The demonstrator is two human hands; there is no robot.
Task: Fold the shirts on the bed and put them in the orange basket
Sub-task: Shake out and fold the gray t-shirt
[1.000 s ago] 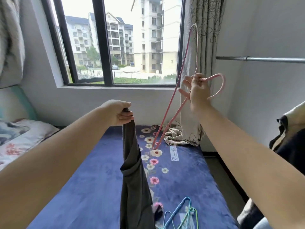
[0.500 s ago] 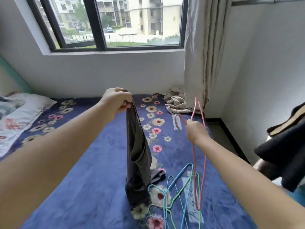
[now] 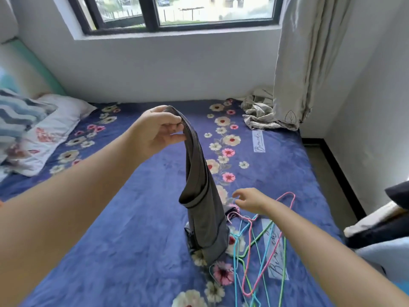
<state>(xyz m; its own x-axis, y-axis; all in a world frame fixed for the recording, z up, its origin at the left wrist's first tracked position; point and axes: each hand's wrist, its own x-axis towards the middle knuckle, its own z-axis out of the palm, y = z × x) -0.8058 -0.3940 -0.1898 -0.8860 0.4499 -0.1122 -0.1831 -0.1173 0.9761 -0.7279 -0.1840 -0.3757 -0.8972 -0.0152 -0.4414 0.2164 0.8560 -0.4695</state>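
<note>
A dark grey shirt (image 3: 202, 209) hangs from my left hand (image 3: 158, 129), which pinches its top edge above the bed; the shirt's lower end rests bunched on the blue flowered bedcover (image 3: 132, 251). My right hand (image 3: 250, 199) hovers open just right of the shirt, fingers spread, holding nothing. A pink hanger (image 3: 269, 242) lies on the bed under that hand, on a pile of blue and green hangers (image 3: 254, 258). No orange basket is in view.
A pillow and striped cloth (image 3: 33, 134) lie at the left. A crumpled light cloth (image 3: 259, 114) sits at the far right corner under the curtain (image 3: 307, 58). Dark and pale clothes (image 3: 387, 222) are piled at the right edge. The floor strip (image 3: 327, 173) runs along the bed's right side.
My right hand brought the pink hanger down from near the window, laid it on the hanger pile and let go. The view tilted down; the shirt's lower end now rests on the bed.
</note>
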